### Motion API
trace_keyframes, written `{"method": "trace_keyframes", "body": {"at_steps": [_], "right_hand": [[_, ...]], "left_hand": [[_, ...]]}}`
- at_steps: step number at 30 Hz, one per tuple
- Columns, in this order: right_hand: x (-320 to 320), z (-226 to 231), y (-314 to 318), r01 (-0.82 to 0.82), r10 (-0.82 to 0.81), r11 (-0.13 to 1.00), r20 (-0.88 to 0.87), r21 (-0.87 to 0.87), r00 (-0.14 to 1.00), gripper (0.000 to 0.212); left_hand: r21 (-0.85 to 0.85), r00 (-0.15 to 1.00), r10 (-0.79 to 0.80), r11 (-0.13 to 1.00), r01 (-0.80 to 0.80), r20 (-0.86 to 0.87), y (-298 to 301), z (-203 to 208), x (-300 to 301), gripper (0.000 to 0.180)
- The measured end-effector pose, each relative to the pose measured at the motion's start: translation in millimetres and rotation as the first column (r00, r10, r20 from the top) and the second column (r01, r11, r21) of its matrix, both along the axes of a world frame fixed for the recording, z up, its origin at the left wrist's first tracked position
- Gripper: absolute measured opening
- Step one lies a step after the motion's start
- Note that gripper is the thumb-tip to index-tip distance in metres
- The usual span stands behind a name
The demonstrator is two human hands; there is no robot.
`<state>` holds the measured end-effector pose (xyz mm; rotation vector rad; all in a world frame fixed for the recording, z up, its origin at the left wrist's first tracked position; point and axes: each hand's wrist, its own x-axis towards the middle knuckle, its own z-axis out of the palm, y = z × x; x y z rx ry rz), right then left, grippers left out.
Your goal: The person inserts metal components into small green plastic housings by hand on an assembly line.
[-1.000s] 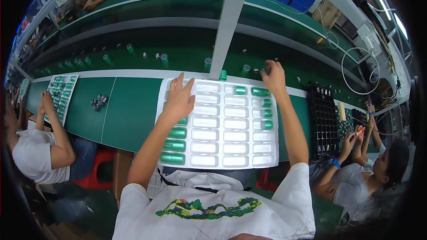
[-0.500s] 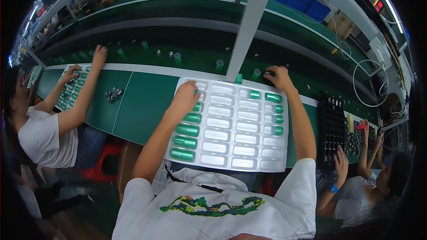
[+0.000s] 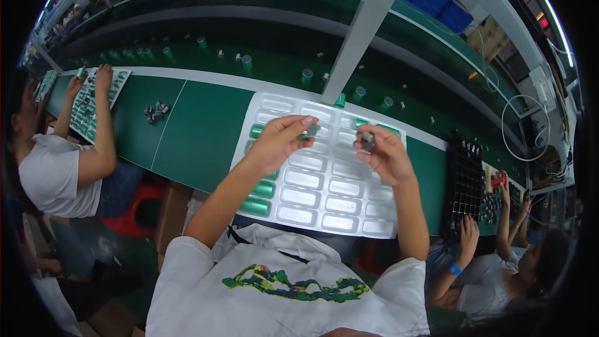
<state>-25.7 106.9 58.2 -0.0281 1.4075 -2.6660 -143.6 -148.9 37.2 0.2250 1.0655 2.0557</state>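
My left hand (image 3: 279,141) is raised over the white tray (image 3: 299,197), its thumb and fingers closed on a green cylinder (image 3: 311,130) whose grey round end shows. To its right, my right hand (image 3: 392,157) pinches a small dark grey part (image 3: 368,140) between thumb and fingertips. A narrow gap separates the two held pieces. Several green cylinders (image 3: 254,206) lie on their sides in the tray's left column, partly hidden by my left forearm. More green cylinders (image 3: 388,129) lie at the tray's far right, beyond my right hand.
Beyond the tray runs a green belt with upright green cylinders (image 3: 359,93) and small pale parts. A metal post (image 3: 362,37) rises at the tray's far edge. Grey parts (image 3: 156,112) lie on the left worktop. Co-workers sit on both sides; a black rack (image 3: 463,181) stands right.
My left hand has lifted a green cylinder from the tray's far left toward the middle. My right hand has come back from the belt side with the dark grey part.
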Motion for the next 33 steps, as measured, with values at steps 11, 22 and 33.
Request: {"method": "trace_keyframes", "body": {"at_steps": [11, 22, 33], "right_hand": [[24, 15, -56, 0.229, -0.118, 0.873, -0.270, 0.431, 0.956, 0.041], [31, 35, -65, 0.521, 0.098, 0.253, -0.558, 0.815, 0.824, 0.042], [35, 33, -76, 0.613, 0.265, -0.191, -0.561, 0.766, 0.784, 0.042]], "left_hand": [[0.147, 0.979, -0.054, 0.989, 0.025, 0.197, 5, -1, 61, 0.027], [0.129, 0.996, 0.008, 0.992, -0.019, 0.083, 7, 6, 72, 0.033], [0.030, 0.990, 0.091, 0.996, -0.088, -0.112, 19, 7, 92, 0.045]]}}
